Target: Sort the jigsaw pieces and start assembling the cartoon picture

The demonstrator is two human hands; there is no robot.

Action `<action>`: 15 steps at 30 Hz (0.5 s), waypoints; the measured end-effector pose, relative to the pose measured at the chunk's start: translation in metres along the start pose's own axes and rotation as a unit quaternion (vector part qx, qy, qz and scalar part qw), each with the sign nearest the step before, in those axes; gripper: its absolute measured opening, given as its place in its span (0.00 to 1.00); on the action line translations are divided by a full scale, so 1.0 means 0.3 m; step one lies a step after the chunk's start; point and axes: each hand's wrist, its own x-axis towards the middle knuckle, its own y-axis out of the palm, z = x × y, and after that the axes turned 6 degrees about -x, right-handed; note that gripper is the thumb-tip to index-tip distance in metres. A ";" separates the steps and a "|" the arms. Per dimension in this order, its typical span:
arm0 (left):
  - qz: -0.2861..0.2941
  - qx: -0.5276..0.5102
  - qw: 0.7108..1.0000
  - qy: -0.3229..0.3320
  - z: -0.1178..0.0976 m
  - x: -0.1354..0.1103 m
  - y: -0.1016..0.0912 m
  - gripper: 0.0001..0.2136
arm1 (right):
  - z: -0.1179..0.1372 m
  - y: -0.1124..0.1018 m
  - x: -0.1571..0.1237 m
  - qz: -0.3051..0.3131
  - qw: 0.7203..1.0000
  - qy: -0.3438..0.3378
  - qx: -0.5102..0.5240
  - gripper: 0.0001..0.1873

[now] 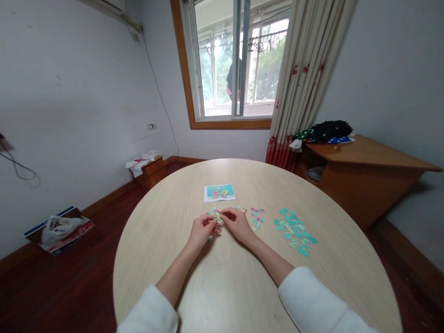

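My left hand (202,230) and my right hand (237,223) meet at the middle of the round wooden table (222,286). Both have fingers curled in a pinch on a small joined cluster of puzzle pieces (216,215) lying between them. A picture card (219,192) lies just beyond the hands. A few pink and teal loose pieces (257,216) sit right of my right hand. Further right lies a spread of several teal pieces (294,230). A small piece shows under my left hand.
A wooden desk (367,171) with dark clothes on it stands at the right by a curtain (305,78). A small wooden box (152,169) and a plastic bag (58,227) lie on the dark floor at the left. A window is behind the table.
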 end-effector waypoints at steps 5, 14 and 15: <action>0.007 -0.002 1.000 -0.004 -0.010 -0.007 0.000 0.15 | -0.001 -0.001 -0.001 -0.003 1.000 -0.003 0.003 0.09; 0.011 -0.001 1.000 -0.004 -0.012 -0.004 0.003 0.16 | -0.003 0.001 -0.004 -0.002 1.000 -0.005 0.001 0.09; 0.012 0.000 1.000 -0.004 -0.010 -0.003 0.003 0.16 | -0.005 0.001 -0.003 -0.002 1.000 -0.004 0.001 0.09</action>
